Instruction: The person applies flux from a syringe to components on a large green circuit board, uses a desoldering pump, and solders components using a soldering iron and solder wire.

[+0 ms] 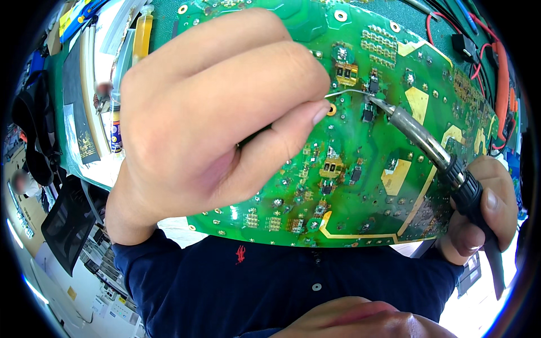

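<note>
A large green circuit board (366, 205) lies in front of me, with gold pads, small chips and brownish stains. My left hand (220, 107) is closed above its left part, pinching a thin solder wire (345, 92) between thumb and forefinger. From there the wire reaches right to a small black chip (373, 83). My right hand (496, 183), at the board's right edge, grips a soldering iron (420, 135) by its black handle. The iron slants up and left, its tip at the wire's end beside the chip's pins; whether they touch is too small to tell. My left hand hides much of the board's left side.
An amber-filled syringe (142, 36) and a blue-and-yellow tool (79, 19) lie at the far left on a green mat (389, 10). At the far right are a red probe (501, 84), loose red and black leads and a black clip (464, 47).
</note>
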`<state>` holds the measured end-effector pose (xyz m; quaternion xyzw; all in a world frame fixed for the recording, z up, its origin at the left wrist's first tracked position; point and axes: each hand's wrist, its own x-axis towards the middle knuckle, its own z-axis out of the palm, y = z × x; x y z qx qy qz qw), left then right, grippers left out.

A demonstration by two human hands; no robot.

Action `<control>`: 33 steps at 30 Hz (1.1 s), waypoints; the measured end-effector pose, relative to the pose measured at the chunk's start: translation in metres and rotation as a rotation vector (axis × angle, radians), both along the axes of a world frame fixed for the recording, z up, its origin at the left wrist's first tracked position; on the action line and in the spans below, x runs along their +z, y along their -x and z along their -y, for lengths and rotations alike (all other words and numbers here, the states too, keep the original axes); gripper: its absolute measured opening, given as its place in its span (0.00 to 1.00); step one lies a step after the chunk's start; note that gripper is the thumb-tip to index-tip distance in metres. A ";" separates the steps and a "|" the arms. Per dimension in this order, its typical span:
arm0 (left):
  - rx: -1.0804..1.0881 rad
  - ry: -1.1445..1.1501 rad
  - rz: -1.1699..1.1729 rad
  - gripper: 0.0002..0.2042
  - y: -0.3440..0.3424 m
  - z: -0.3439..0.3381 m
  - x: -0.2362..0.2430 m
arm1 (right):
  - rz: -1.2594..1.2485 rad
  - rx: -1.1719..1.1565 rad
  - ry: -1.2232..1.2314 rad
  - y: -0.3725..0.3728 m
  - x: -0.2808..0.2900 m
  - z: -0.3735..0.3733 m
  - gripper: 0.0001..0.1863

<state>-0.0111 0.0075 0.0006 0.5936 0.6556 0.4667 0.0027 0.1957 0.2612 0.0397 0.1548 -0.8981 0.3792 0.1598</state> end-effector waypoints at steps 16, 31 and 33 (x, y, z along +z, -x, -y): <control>-0.071 0.203 -0.135 0.08 0.008 0.001 0.025 | -0.006 -0.023 -0.017 -0.001 0.001 0.000 0.24; 0.039 0.044 -0.014 0.08 0.000 0.011 0.007 | -0.010 0.015 -0.014 0.001 0.002 0.001 0.24; -0.017 0.186 -0.071 0.08 0.006 0.004 0.026 | -0.018 0.002 -0.022 -0.001 0.000 -0.001 0.25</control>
